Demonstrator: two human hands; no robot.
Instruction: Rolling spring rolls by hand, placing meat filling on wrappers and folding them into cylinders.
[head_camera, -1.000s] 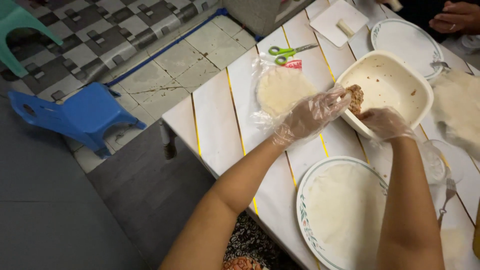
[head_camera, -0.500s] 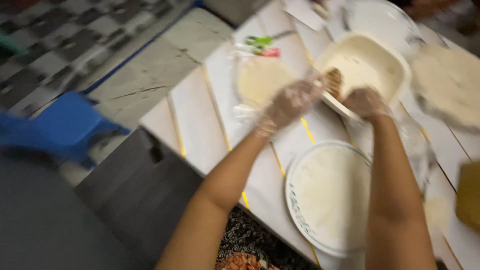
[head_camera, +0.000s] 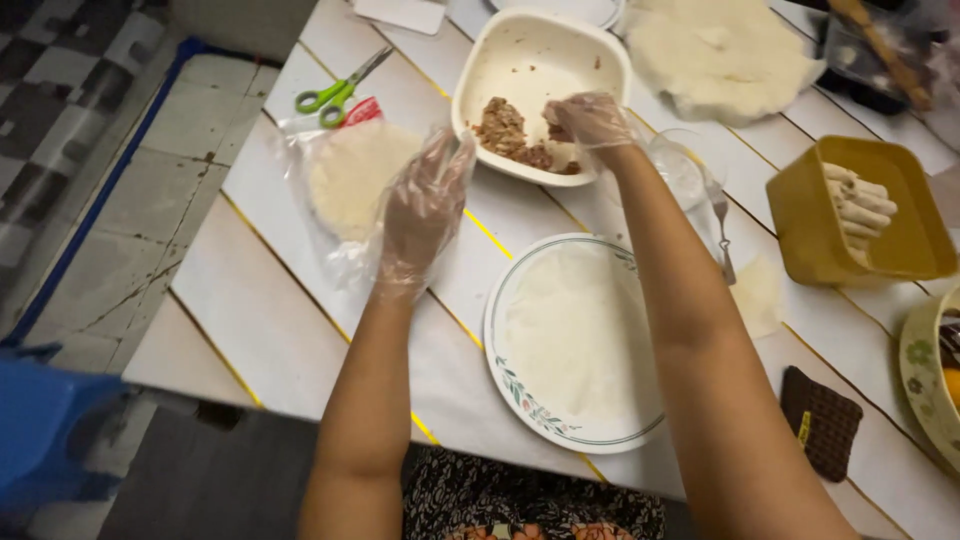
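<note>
- Low in the middle of the frame sits a round plate (head_camera: 520, 385) with a thin white wrapper (head_camera: 575, 330) lying flat on it.
- The left hand (head_camera: 425, 205), in a clear glove, hangs over the table (head_camera: 260, 320) with fingers spread wide, holding nothing.
- Higher up, the right hand (head_camera: 590, 120) dips into the white bowl (head_camera: 530, 45), its fingers pinched on some brown filling (head_camera: 505, 130), which lies just under and left of them.
- Filling could drop on the table if the pinch is loose.

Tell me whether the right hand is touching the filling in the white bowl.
Touching: the head view shows the right hand pinching brown filling inside the white bowl.
</note>
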